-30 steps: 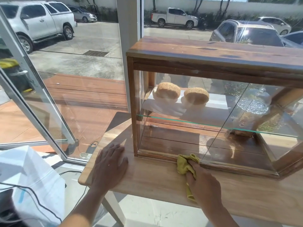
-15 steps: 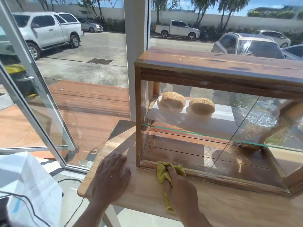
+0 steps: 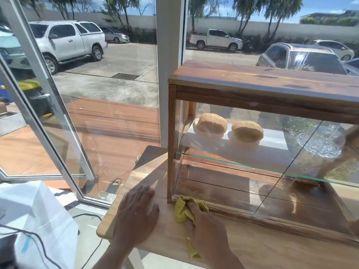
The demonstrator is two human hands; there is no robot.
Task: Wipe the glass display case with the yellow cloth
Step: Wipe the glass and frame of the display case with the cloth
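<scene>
Farthest left, the left hand (image 3: 137, 214) lies flat on the pale wooden tabletop (image 3: 252, 247), fingers straight and relaxed, holding nothing; its fingertips stop just short of the near-left corner post of the wood-framed glass display case (image 3: 272, 164). Just right of those fingers, the right hand (image 3: 207, 228) grasps the crumpled yellow cloth (image 3: 182, 207), fingers curled over it and pressing it against the case's bottom front rail at that same corner. A tail of the cloth hangs back under the palm.

To wipe well, it looks best to keep the cloth bunched under the fingertips and lift it off the rail onto the pane.

Left of the cloth the corner post blocks further travel; rightward and upward from the fingers the front glass runs wide and unobstructed.
</scene>
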